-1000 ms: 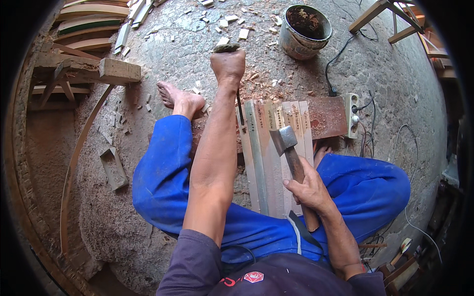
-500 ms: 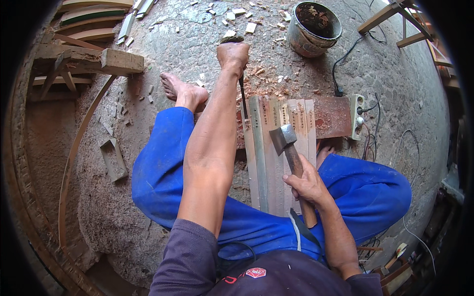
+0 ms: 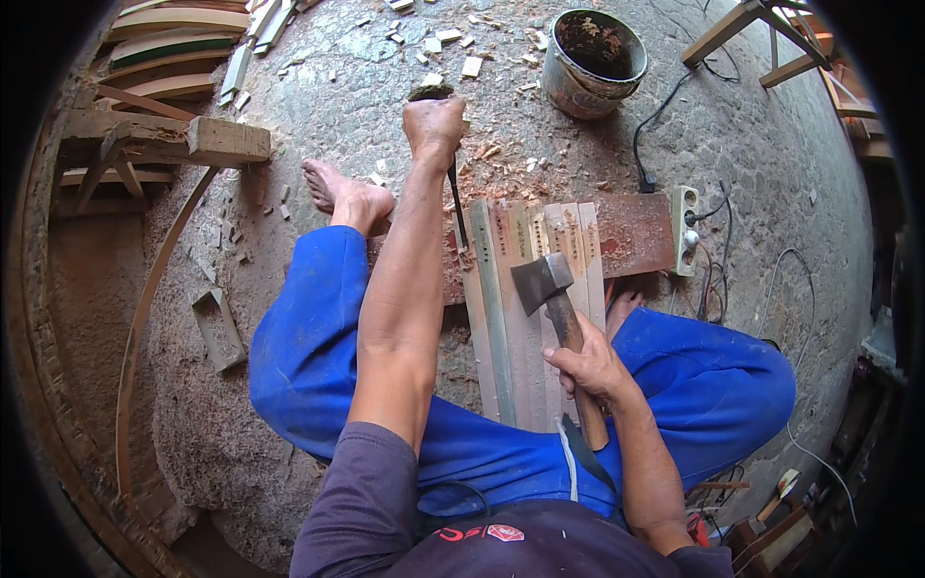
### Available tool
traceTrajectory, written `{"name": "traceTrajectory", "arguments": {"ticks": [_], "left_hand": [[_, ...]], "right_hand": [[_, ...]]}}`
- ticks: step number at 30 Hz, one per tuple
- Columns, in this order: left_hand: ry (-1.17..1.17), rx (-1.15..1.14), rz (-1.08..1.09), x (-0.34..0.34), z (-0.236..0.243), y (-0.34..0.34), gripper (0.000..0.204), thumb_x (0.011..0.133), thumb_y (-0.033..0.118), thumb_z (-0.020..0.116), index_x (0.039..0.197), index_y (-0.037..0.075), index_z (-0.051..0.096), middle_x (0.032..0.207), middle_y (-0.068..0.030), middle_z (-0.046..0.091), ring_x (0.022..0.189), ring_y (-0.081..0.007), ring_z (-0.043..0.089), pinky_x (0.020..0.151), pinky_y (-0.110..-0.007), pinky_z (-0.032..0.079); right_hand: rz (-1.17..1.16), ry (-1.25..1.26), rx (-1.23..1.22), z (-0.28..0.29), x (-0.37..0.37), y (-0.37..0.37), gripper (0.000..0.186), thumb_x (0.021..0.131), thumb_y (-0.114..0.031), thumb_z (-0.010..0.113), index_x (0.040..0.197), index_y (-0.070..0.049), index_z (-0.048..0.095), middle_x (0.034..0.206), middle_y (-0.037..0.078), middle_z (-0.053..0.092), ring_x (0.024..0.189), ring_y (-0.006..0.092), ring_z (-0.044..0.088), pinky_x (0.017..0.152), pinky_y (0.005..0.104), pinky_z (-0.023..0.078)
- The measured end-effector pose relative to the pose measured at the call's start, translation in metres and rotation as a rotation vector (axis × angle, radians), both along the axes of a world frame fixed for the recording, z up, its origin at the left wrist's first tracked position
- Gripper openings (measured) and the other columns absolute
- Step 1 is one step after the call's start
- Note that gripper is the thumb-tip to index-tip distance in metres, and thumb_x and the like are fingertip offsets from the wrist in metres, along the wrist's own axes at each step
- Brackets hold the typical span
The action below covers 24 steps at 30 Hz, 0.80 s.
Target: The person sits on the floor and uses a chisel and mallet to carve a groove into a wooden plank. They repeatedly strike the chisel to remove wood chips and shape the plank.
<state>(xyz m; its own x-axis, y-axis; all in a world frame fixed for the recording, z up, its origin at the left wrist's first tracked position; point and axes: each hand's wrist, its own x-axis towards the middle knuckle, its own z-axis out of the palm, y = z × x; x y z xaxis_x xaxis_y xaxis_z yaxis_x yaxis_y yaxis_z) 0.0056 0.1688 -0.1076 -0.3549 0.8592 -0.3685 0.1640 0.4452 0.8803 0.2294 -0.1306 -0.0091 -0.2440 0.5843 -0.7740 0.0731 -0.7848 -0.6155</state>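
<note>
My left hand [image 3: 436, 128] is stretched forward and gripped around the wooden handle of a chisel [image 3: 454, 197], whose thin blade points down onto the far end of pale wooden slats [image 3: 515, 318]. The slats lie side by side on a reddish board [image 3: 631, 236] between my blue-trousered legs. My right hand [image 3: 585, 361] holds the wooden handle of a small hatchet [image 3: 544, 281], its grey metal head resting over the slats. My bare left foot [image 3: 345, 196] lies on the stone floor beside the slats.
A metal bucket [image 3: 590, 53] with dark contents stands at the back. A white power strip [image 3: 685, 229] with cables lies to the right of the board. Wood chips litter the floor. Curved wooden strips and a timber frame [image 3: 154, 144] sit at left; a wooden block [image 3: 218, 329] lies nearby.
The hatchet head has shifted slightly along the slats. My left hand keeps the chisel upright at about the same spot.
</note>
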Motion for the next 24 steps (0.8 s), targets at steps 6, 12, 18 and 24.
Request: {"name": "traceTrajectory", "arguments": {"ticks": [6,12,18,24], "left_hand": [[-0.122,-0.376,-0.283,-0.036,-0.044,0.007,0.021,0.081,0.014,0.081,0.073,0.007,0.063,0.058,-0.0047,0.056,0.044,-0.0154,0.049,0.041,-0.033,0.034],[-0.377,0.34,-0.073,-0.047,0.092,-0.027,0.03,0.083,0.026,0.086,0.088,0.004,0.066,0.069,-0.0039,0.06,0.05,-0.0113,0.054,0.046,-0.028,0.042],[-0.465,0.251,-0.327,-0.011,0.121,-0.086,0.029,0.083,0.023,0.087,0.089,0.003,0.067,0.066,-0.0017,0.061,0.053,-0.0107,0.057,0.047,-0.027,0.047],[0.591,0.943,0.121,-0.011,0.098,-0.097,0.033,0.09,0.025,0.081,0.068,0.004,0.068,0.057,-0.0015,0.064,0.049,-0.0122,0.057,0.05,-0.03,0.044]], "right_hand": [[-0.034,0.059,-0.07,-0.009,0.013,0.0,0.058,0.088,-0.013,0.071,0.14,-0.004,0.048,0.07,-0.001,0.051,0.046,0.0102,0.05,0.043,0.0276,0.042],[-0.064,0.099,-0.113,-0.008,0.018,0.004,0.057,0.088,-0.018,0.072,0.139,-0.006,0.049,0.067,-0.001,0.048,0.045,0.0098,0.048,0.042,0.0281,0.042],[-0.002,0.03,-0.019,-0.009,0.0,0.007,0.055,0.089,-0.017,0.072,0.137,-0.006,0.05,0.067,-0.001,0.048,0.044,0.0098,0.048,0.041,0.028,0.043],[0.002,-0.015,0.044,-0.01,-0.005,0.002,0.052,0.09,-0.017,0.072,0.135,-0.006,0.05,0.068,-0.001,0.049,0.045,0.0099,0.049,0.041,0.0286,0.044]]}}
